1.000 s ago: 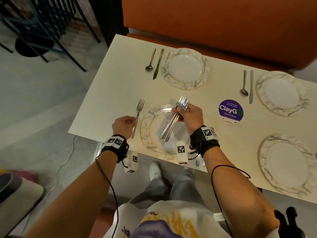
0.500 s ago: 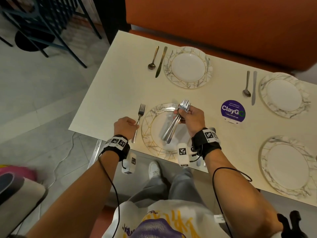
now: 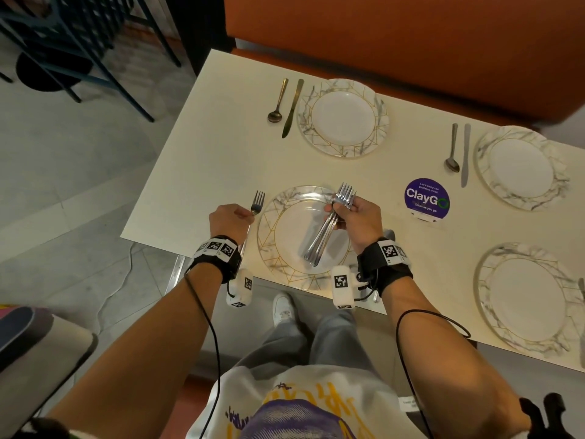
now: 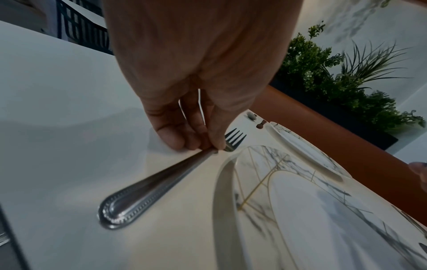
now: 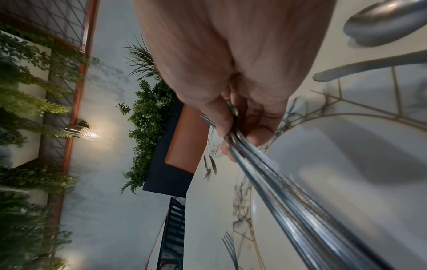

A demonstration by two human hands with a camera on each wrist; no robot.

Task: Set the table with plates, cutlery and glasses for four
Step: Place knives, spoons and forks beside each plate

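Observation:
A single fork (image 3: 258, 201) lies on the cream table (image 3: 196, 172) just left of the near-left marble-and-gold plate (image 3: 285, 270). My left hand (image 3: 232, 218) pinches this fork (image 4: 161, 184) at its neck, fingertips (image 4: 196, 140) down on the table. Over the same plate (image 5: 346, 164) my right hand (image 3: 354, 213) grips a bundle of forks (image 3: 323, 236), tines pointing away and handles slanting down toward me. The bundle (image 5: 289, 191) fills the right wrist view. No glasses are in view.
Three more plates are set: far left (image 3: 343, 117), far right (image 3: 520, 167), near right (image 3: 525, 296). A spoon (image 3: 278, 101) and knife (image 3: 292, 107) lie by the far-left plate, another spoon (image 3: 452, 147) and knife (image 3: 465, 153) by the far-right one. A purple ClayGo sticker (image 3: 426, 198) marks mid-table. An orange bench (image 3: 395, 36) runs behind.
My left hand has slid forward along the lying fork, from mid-handle to the neck near the tines. The right hand still holds the fork bundle over the plate.

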